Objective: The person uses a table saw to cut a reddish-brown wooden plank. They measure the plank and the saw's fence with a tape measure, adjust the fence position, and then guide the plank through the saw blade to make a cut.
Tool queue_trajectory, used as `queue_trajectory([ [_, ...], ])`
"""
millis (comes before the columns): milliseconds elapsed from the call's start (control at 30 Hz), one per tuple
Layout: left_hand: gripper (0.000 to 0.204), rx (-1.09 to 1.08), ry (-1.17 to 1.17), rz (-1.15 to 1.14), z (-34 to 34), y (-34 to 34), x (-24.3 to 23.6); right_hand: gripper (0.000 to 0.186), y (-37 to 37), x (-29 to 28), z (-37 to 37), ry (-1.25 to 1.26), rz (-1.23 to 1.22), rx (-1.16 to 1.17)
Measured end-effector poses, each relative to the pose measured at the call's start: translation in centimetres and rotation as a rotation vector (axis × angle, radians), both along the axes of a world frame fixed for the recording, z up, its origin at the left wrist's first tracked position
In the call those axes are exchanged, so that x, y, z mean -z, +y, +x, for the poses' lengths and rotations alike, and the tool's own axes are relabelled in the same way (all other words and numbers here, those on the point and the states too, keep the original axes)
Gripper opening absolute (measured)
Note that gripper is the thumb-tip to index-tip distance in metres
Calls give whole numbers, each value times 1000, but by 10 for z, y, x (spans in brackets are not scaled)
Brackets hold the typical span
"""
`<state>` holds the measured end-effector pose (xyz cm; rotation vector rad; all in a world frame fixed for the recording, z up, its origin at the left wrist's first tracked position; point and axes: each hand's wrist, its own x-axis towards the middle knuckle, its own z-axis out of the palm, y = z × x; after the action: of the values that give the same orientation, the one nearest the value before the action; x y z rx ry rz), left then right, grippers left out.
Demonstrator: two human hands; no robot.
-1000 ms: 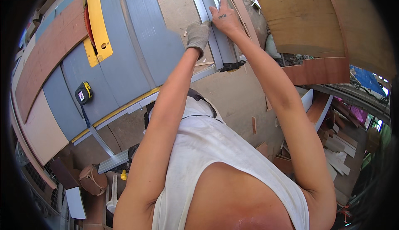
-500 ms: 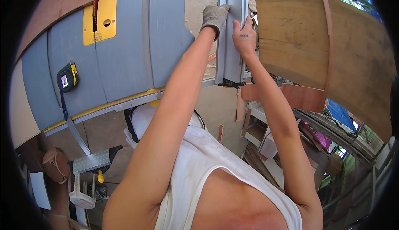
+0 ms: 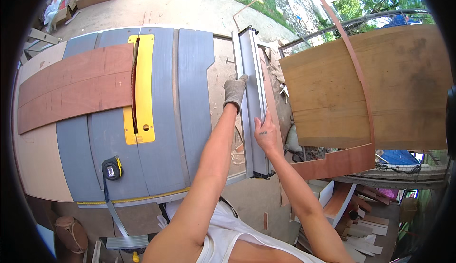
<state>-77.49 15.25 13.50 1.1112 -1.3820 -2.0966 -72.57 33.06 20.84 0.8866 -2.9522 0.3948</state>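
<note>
Outdoors, a big plywood sheet [image 3: 375, 92] leaned past the saw bench [image 3: 190, 101], whose grey top carried a reddish curved board [image 3: 71, 89]. Along its right edge lay the long metal fence [image 3: 252, 106]; it looked stiff, fairly light and smooth, best gripped by its sides. The gloved left hand [image 3: 234, 92] curled over its left edge; the bare right hand [image 3: 265, 134] pressed flat on its right side. A tape measure [image 3: 111, 168] sat near.
</note>
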Motion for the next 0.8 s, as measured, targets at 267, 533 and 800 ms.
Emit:
queue_trajectory([
  [267,33,259,-127,-91,-13,-35,2,53,4,-1,1,-15,-65,-34],
  [533,16,150,452,509,-29,-26,44,53,-3,-10,5,-29,-50,-17],
  [800,21,155,277,388,-29,-24,33,52,-8,-10,3,-102,21,51],
])
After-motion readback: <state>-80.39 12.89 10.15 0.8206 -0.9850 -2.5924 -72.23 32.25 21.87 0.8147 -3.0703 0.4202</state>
